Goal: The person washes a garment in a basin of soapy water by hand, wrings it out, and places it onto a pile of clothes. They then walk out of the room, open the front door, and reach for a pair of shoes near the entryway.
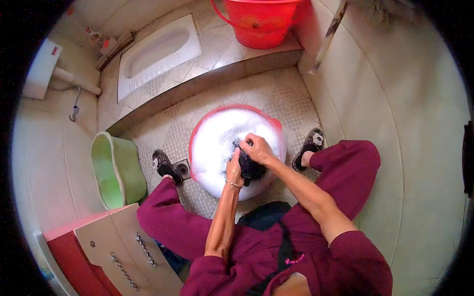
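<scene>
A red basin (193, 143) full of white suds (212, 135) stands on the floor between my feet. Over its middle, both hands grip a dark, wet piece of cloth (253, 170), bunched up and partly down in the foam; what garment it is I cannot make out. My left hand (234, 167), with a bracelet at the wrist, is closed on the cloth's left side. Across from it, my right hand (257, 148) pinches the upper part with bent fingers. The two hands are close together, near touching.
A green tub (118, 170) stands at the left, beside a cabinet (123, 246) with metal handles. Behind the basin, a raised tiled step (212, 74) holds a squat toilet (160, 52) and a red bucket (261, 24). A drain (182, 169) lies near my left shoe. Walls close in both sides.
</scene>
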